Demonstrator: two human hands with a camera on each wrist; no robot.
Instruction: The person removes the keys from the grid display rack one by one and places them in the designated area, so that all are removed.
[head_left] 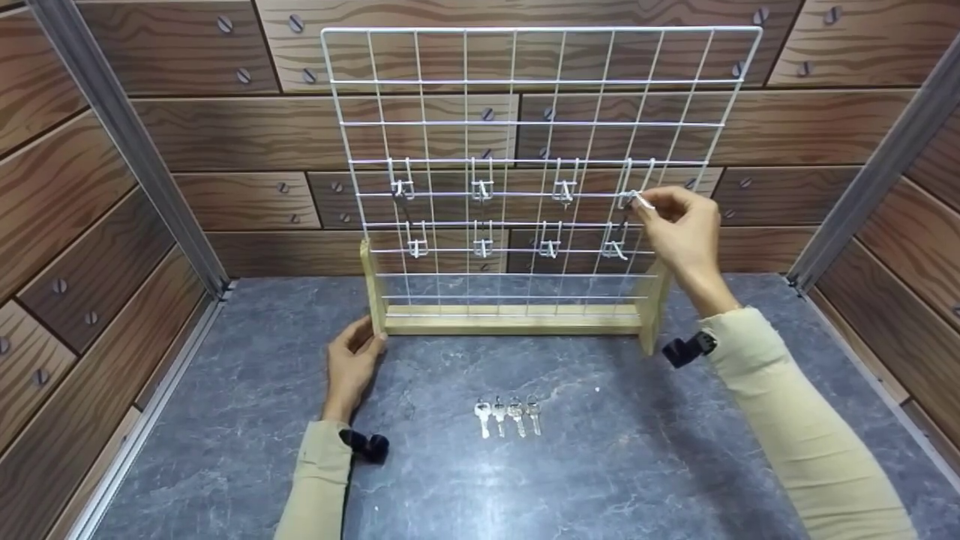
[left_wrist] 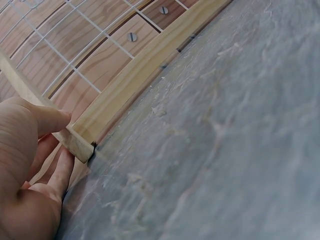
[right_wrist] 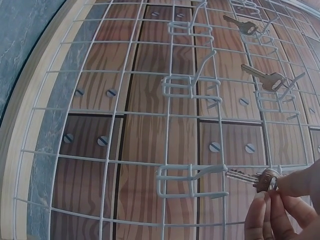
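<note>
The table [head_left: 247,390] is carrying a wire rack [head_left: 514,328], which is standing upright near the back edge. The left hand [head_left: 352,367] is gripping the base of the rack's left leg [head_left: 371,292], while the right hand [head_left: 686,225] is pinching a key [right_wrist: 260,179] at the right end of the upper row of hooks [head_left: 483,248]; whether it is hanging on the wire is hard to tell. At least two hung keys [right_wrist: 272,81] are dangling from that row. Four loose keys [head_left: 515,414] are lying side by side, well in from the back edge. The pinched key is probably weighing little; its stiff, smooth metal is likely risking a slip, so its broad head is offering the best hold.
</note>
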